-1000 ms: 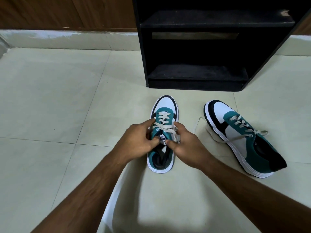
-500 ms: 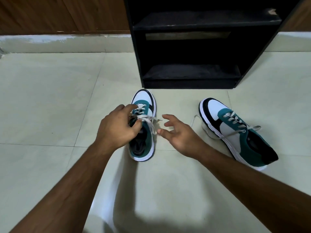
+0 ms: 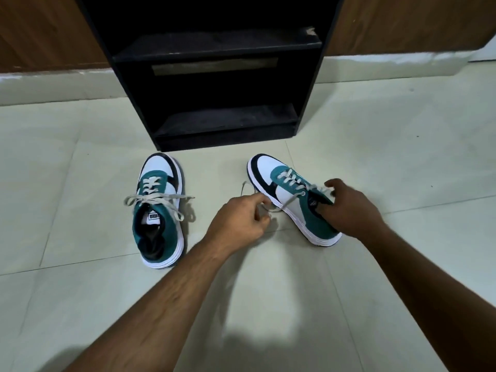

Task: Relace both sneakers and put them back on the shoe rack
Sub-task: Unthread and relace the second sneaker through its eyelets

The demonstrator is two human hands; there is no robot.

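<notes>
Head view, status request: where are the two sneakers?

Reply: Right sneaker (image 3: 292, 196) lies on the tiled floor (image 3: 67, 157), toe pointing toward the shoe rack (image 3: 214, 84), tilted to one side. Left sneaker (image 3: 159, 210) stands upright on the floor, well apart from the right one, toe also toward the rack.

Query: State of the hands?

Reply: Right hand (image 3: 349, 208) is closed on the right sneaker at its collar, fingers over the tongue area. Left hand (image 3: 239, 221) is curled, fingertips pinching the loose lace end (image 3: 284, 204) beside that sneaker's sole.

Query: Lace condition?

Reply: Left sneaker's lace (image 3: 158, 198) is threaded; both ends trail loose to either side, untied. Right sneaker's lace runs through the eyelets; one end leads out to the left hand.

Query: Surroundings?

Reply: Rack is black with two open shelves, standing just beyond both toes against a wood-panelled wall (image 3: 40, 30).
</notes>
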